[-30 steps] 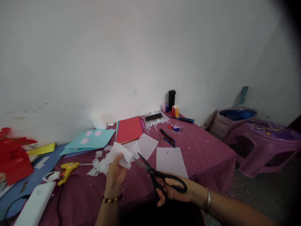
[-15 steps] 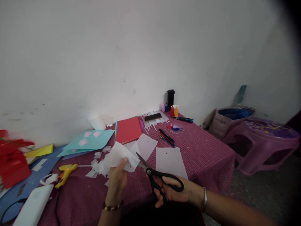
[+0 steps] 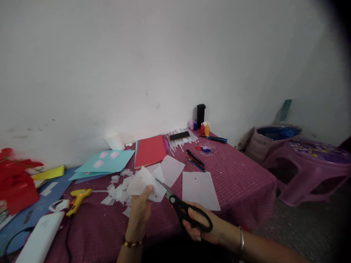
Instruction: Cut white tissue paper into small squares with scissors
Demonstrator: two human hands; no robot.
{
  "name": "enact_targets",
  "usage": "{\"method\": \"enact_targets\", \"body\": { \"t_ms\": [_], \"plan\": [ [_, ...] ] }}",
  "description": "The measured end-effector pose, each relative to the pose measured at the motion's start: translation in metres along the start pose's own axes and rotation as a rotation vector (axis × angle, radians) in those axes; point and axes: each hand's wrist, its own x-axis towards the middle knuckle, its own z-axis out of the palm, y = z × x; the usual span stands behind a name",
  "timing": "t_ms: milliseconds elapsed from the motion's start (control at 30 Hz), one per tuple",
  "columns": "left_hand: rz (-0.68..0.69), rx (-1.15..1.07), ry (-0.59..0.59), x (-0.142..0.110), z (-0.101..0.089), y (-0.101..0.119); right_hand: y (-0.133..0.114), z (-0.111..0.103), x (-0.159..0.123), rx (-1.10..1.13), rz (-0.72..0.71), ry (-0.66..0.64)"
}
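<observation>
Pinched in my left hand (image 3: 141,210) is a piece of white paper (image 3: 144,182), held above the table's near side. My right hand (image 3: 201,223) grips the black-handled scissors (image 3: 179,204) with fingers through the loops. The scissors' blades lie at the right edge of the white paper and look nearly closed on it. Small white paper scraps (image 3: 116,193) are heaped just left of my left hand. A white sheet (image 3: 200,190) with a small hole lies to the right of the blades, and another white sheet (image 3: 172,170) lies behind them.
A yellow glue gun (image 3: 79,201) and a white power bank (image 3: 41,237) lie at left. Behind are turquoise sheets (image 3: 120,160), red paper (image 3: 150,151), a black phone (image 3: 179,136) and pens (image 3: 195,157). Paint bottles (image 3: 204,129) stand near the wall. A pink stool (image 3: 296,179) is at right.
The scissors' blades have closed from a wider gap, and the handles have come together. The blades have moved slightly onto the paper; my left hand still holds it.
</observation>
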Motion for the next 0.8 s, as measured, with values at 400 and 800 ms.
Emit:
{"method": "enact_targets", "body": {
  "t_ms": [400,800],
  "plan": [
    [0.001,0.066,-0.054,-0.003,-0.001,-0.007,0.006,-0.004,0.002,0.103,0.046,-0.087],
    [0.011,0.123,-0.075,-0.019,0.005,-0.022,0.006,0.007,0.006,0.112,-0.023,0.009]
  ]
}}
